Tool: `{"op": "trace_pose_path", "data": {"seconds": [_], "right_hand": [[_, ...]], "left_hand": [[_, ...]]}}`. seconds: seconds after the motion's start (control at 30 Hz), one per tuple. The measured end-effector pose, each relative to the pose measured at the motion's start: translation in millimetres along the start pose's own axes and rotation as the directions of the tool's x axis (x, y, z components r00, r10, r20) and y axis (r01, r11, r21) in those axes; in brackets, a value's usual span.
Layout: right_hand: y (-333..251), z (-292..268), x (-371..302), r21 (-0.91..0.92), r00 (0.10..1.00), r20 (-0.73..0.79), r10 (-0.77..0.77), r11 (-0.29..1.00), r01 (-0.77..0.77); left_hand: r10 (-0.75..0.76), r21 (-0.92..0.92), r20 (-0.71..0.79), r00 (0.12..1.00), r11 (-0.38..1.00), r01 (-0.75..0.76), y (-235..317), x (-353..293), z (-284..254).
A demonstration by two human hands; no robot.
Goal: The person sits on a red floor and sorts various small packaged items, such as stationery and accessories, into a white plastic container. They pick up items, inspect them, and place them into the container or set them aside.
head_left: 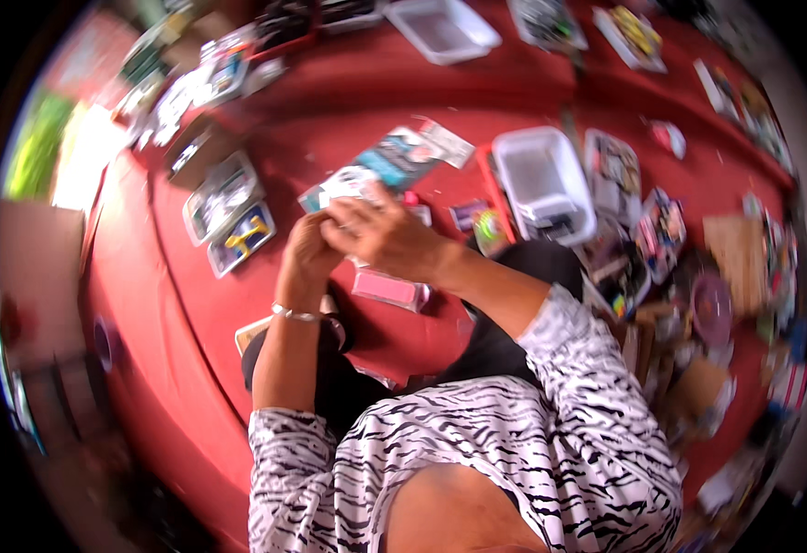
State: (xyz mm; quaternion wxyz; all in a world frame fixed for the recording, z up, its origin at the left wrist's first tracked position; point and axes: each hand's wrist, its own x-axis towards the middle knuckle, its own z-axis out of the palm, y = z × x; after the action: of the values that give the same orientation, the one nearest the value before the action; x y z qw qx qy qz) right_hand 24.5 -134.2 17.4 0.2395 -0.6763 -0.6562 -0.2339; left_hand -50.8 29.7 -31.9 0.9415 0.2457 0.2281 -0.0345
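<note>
Both my hands meet over the red cloth in front of me. My left hand [306, 253], with a bracelet at the wrist, is curled around a small white packet [346, 187]. My right hand [380, 235] lies over the left one and grips the same packet from the right. Only the packet's upper edge shows above my fingers. A pink flat box [387, 289] lies just below my hands, and a teal and black card pack [401, 157] lies just beyond them.
A white plastic tub [541, 180] stands to the right of my hands, another white tub [442, 29] at the far edge. Several blister packs [223, 198] lie to the left. Piles of small packaged goods [661, 230] crowd the right side.
</note>
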Motion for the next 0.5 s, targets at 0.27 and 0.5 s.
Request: {"op": "trace_pose_path", "data": {"seconds": [0.27, 0.5], "right_hand": [[5, 14, -9, -0.063, 1.0, -0.023, -0.02, 0.998, 0.018], [12, 6, -5, 0.026, 0.997, 0.063, 0.036, 0.999, -0.038]], "left_hand": [[0.011, 0.006, 0.172, 0.985, 1.0, -0.012, 5, -6, 10], [-0.01, 0.139, 0.066, 0.998, 0.99, 0.0, 5, -1, 15]]}}
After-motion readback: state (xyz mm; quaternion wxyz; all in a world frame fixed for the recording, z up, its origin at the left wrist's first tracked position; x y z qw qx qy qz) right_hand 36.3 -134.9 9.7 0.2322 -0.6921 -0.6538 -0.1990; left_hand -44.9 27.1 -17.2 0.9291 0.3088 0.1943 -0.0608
